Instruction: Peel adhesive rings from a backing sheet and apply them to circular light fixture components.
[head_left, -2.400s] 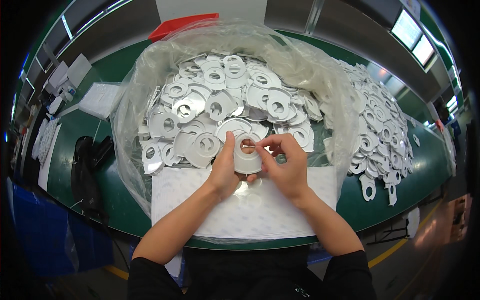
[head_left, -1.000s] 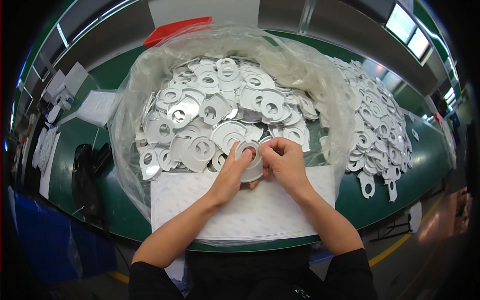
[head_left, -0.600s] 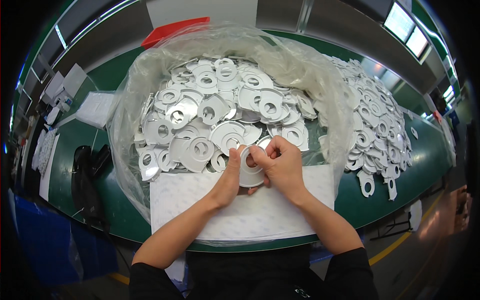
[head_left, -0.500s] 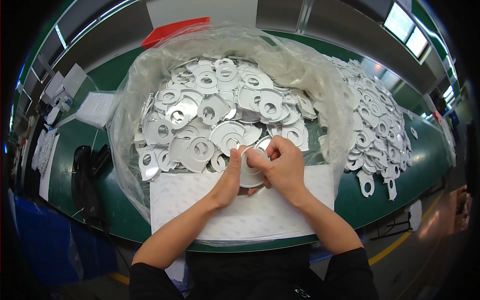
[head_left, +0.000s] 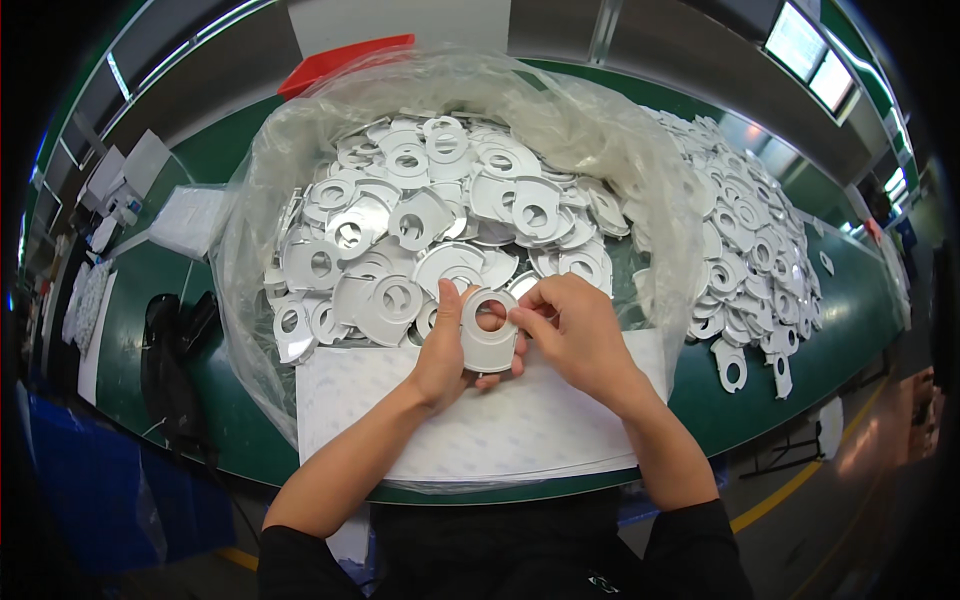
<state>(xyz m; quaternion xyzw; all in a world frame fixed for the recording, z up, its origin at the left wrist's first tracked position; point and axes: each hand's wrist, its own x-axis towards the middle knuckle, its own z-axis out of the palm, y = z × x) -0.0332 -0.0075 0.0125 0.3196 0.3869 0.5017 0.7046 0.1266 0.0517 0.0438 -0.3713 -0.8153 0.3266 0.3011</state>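
One white plastic ring-plate (head_left: 488, 354) in work, held over the near edge of the heap; clock read from it. My left hand (head_left: 440, 350) has it: thumb up at 9 o'clock, fingers wrapped behind, tips showing around 4 to 6. My right hand (head_left: 580, 330) is at 3, thumb and forefinger nearly together at the rim; can't tell if they pinch anything. The left probably cradles from behind to leave face and hole clear for the right. White sheet stack (head_left: 400, 445) at 6, likely a clean work pad; clear plastic bag (head_left: 600, 130) at 12, spread open presumably for reaching the heaped ring-plates (head_left: 410, 160). Second heap (head_left: 760, 250) between 2 and 3, on the green table (head_left: 850, 320). Long axis roughly 12 to 6: hole end toward 12, broad curved skirt toward 6.
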